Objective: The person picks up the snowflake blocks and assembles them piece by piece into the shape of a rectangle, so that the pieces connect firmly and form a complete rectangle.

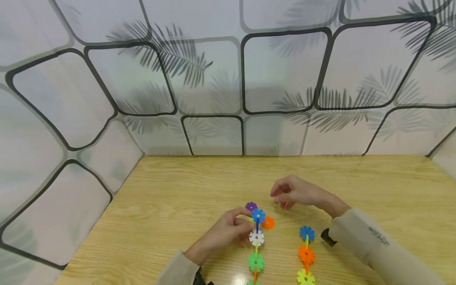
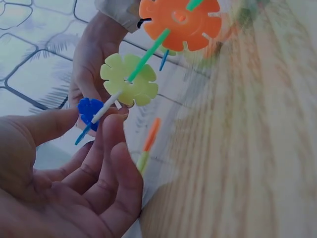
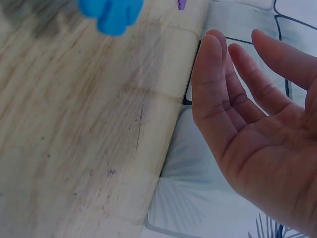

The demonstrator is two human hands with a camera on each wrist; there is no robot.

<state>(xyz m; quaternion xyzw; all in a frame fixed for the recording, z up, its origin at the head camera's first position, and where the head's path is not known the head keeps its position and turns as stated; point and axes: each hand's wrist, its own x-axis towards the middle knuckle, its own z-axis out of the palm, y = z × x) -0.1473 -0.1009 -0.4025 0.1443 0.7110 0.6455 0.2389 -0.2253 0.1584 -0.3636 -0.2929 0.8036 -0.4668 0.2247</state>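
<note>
Low in the head view, my left hand [image 1: 228, 227] pinches the upper end of a chain of slotted flower-shaped plastic discs. A blue disc [image 1: 258, 215] tops this chain, above a dark blue one seen edge-on, a white disc [image 1: 256, 237] and a green disc [image 1: 255, 262]. In the left wrist view, the thumb and fingertips lie about the small blue disc [image 2: 90, 111], beside a yellow-green disc [image 2: 129, 79] and an orange disc [image 2: 181, 20]. My right hand [image 1: 293, 192] hovers over the table to the right, loosely curled around nothing.
A second chain lies to the right, with a blue disc [image 1: 307, 233], an orange disc [image 1: 306, 254] and a yellow disc [image 1: 305, 277]. Behind the left chain are a purple disc [image 1: 251, 206] and another orange disc [image 1: 268, 223]. Patterned curtains back the wooden table [image 1: 171, 182].
</note>
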